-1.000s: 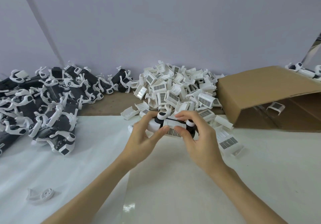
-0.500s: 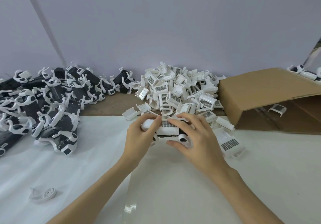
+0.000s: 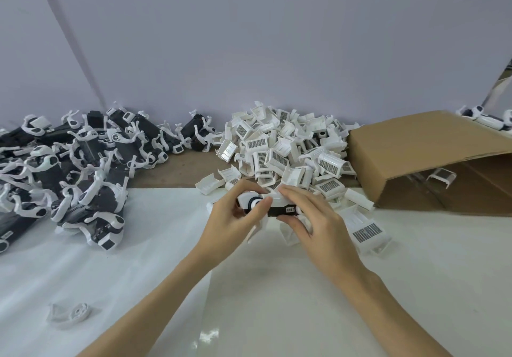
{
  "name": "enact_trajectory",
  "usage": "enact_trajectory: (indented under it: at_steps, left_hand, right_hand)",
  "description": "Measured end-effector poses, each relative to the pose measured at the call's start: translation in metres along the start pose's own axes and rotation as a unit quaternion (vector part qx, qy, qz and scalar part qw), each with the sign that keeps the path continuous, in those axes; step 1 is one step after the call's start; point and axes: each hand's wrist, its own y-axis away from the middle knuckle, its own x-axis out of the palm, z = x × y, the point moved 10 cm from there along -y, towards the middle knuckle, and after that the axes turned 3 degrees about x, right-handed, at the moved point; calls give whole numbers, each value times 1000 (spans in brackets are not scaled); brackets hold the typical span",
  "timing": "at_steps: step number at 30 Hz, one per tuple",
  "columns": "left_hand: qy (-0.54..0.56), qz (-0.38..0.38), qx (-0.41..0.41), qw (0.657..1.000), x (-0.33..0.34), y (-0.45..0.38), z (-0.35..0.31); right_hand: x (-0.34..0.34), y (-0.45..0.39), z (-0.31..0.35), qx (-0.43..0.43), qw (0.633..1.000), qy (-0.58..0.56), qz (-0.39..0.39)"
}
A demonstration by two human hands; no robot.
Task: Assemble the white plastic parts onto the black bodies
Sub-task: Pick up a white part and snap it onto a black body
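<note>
Both hands hold one black body (image 3: pixel 278 210) with white end pieces above the white sheet, just in front of the heap of white plastic parts (image 3: pixel 288 151). My left hand (image 3: pixel 235 218) grips its left end, thumb on the round white piece. My right hand (image 3: pixel 313 218) grips the right end, fingers over the top and thumb beneath. A white part sits on top of the body under my right fingers. A small label shows on the body's black side.
A pile of black bodies with white arms (image 3: pixel 69 168) fills the left side. A cardboard box (image 3: pixel 415 157) lies on its side at the right, one white part inside. A loose white piece (image 3: pixel 69 313) lies near the front left. White sheet (image 3: pixel 277 301) covers the table.
The body has been turned in my hands: its grilled white face showed on top before, now the black side with the label faces me. Both hands stayed in the same spot.
</note>
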Motion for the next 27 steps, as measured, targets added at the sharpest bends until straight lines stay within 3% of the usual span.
enact_trajectory:
  at_steps: [6,9,15,18,22,25,27]
  left_hand:
    - [-7,23,28,999,2,-1,-3]
    - [47,41,-8,998,6,-1,4]
    - [151,-46,-76,985,-8,1,20]
    - [190,-25,-80,978,-6,0,22]
    - [164,-2,-76,983,0,-2,24]
    - [160,11,-56,985,0,-3,19]
    - [127,-5,-29,991,-9,-4,15]
  right_hand:
    - [0,-4,-1,18,1000,-20,6]
    - [1,-4,-3,27,999,-20,5]
    - [17,1,-26,136,972,-176,72]
    - [18,4,-29,164,958,-213,101]
    - [15,2,-37,214,935,-261,111]
    - [5,-12,-53,300,878,-362,93]
    - [-24,-37,-69,341,794,-503,17]
